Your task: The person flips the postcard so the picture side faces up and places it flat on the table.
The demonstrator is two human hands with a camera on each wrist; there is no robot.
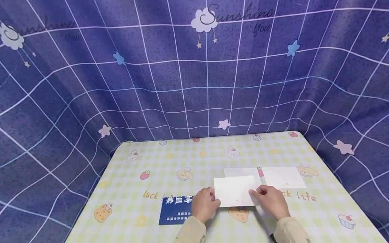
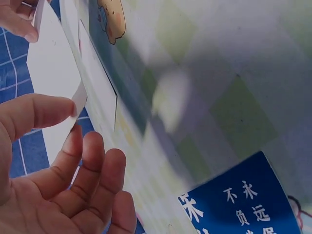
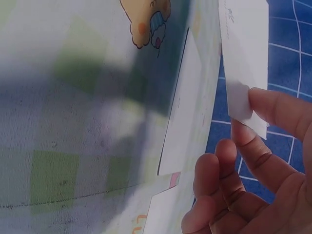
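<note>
A navy-blue rectangular card (image 1: 174, 212) lies on a green-checked tablecloth (image 1: 121, 189) beside the left hand (image 1: 204, 206), which pinches one end of a white rectangular paper card (image 1: 234, 191), raised; the right hand (image 1: 271, 200) pinches the other, two similar white cards (image 1: 284, 177) lying beyond.

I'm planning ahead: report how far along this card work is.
Apparently done: two white rectangular paper cards lie flat. In hand: another white rectangular card, pinched by left hand and right hand. Likely left: setting it down. A blue rectangular card with white characters lies apart.
</note>
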